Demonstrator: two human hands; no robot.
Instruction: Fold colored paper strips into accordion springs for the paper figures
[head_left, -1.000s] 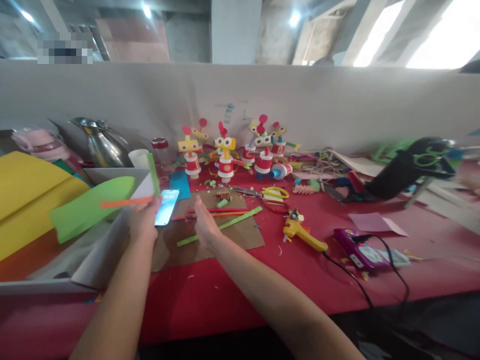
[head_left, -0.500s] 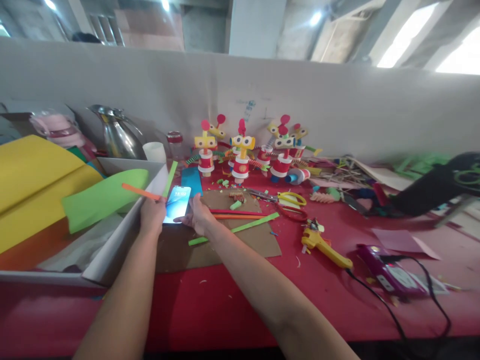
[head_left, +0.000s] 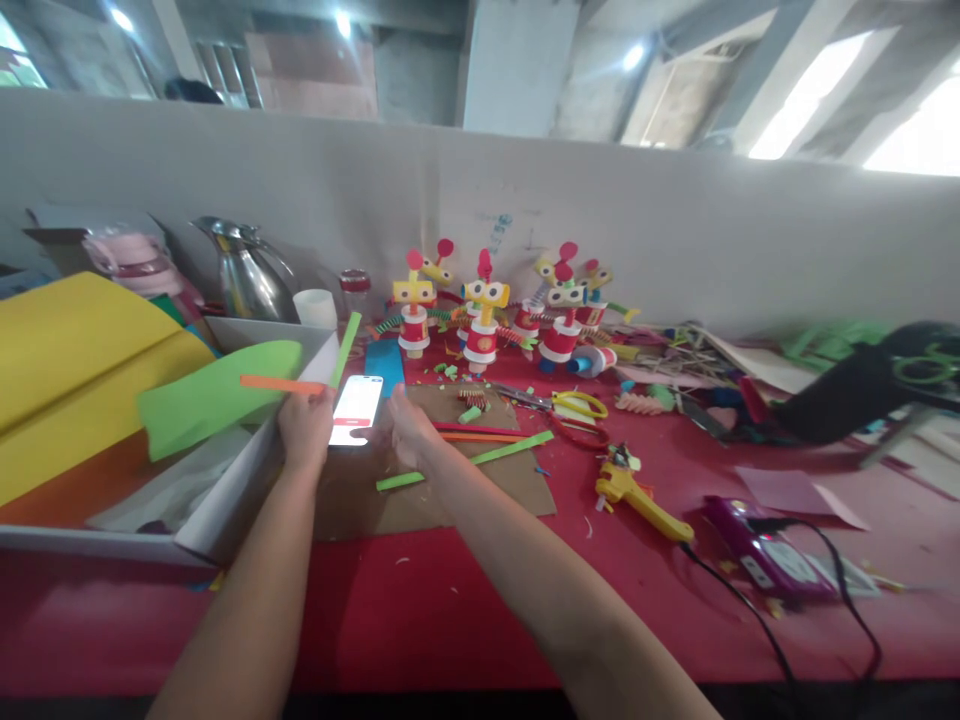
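My left hand (head_left: 304,425) is closed on an orange paper strip (head_left: 274,384) and a light green paper strip (head_left: 346,345), which stick out in different directions. Its fingers are against the left edge of a smartphone (head_left: 358,403) with a lit, mostly white screen. Whether the phone is held or lies on the surface, I cannot tell. Just right of the phone is my right hand (head_left: 409,432), fingers stretched forward and holding nothing visible. Beneath and beside it lies brown cardboard (head_left: 480,490) with a green strip (head_left: 517,447) and red and orange strips across it.
A white box (head_left: 247,480) with coloured sheets stands at left. Several paper-cup robot figures (head_left: 480,342) stand at the back. Scissors (head_left: 577,405), a yellow glue gun (head_left: 637,500) and a purple device (head_left: 772,555) with a black cord lie to the right. A metal jug (head_left: 251,275) stands behind the box.
The phone screen has gone from a blue lock screen showing the time to a mostly white page. My right hand has drawn slightly right, off the phone's edge. The view has shifted slightly.
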